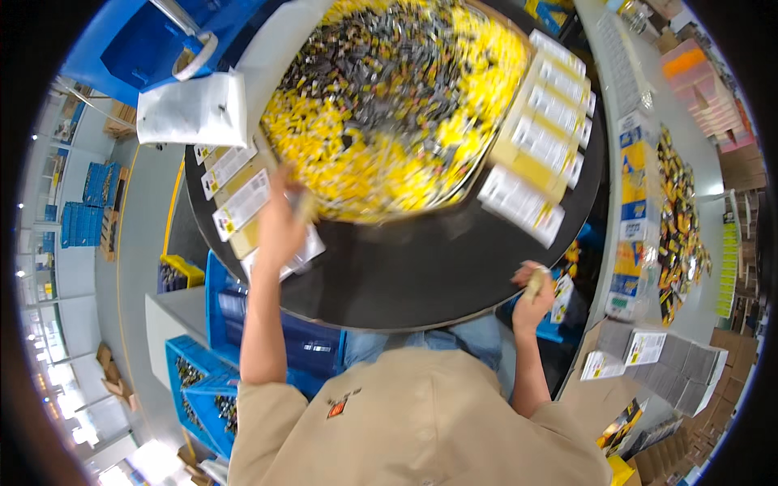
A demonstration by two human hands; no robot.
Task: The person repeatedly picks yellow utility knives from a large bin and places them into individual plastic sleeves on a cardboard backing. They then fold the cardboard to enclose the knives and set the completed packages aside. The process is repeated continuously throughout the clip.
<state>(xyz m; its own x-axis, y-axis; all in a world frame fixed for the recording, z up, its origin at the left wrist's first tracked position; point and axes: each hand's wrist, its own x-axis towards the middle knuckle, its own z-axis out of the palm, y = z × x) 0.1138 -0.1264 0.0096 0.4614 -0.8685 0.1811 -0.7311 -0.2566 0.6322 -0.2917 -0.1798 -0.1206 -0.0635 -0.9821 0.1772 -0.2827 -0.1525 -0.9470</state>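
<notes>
My left hand (284, 223) reaches over the left side of a round black table (389, 283), beside a row of white printed cards (244, 201). Motion smears its fingers, and whether they hold anything is unclear. At the table's right edge my right hand (532, 298) is raised with its fingers curled in; something pale beige shows at the thumb, and what the fingers hold is hidden. A big heap of small yellow and black pieces (381, 105) fills a shallow tray in the table's middle. More white cards (523, 204) lie in an overlapping row at the right.
Blue bins (194, 381) with small dark pieces stand at lower left. To the right, a long grey bench (604, 97) carries a yellow-and-blue carton (636, 219) and piled small packs (679, 227). A white sheet (194, 109) hangs by a metal arm at upper left.
</notes>
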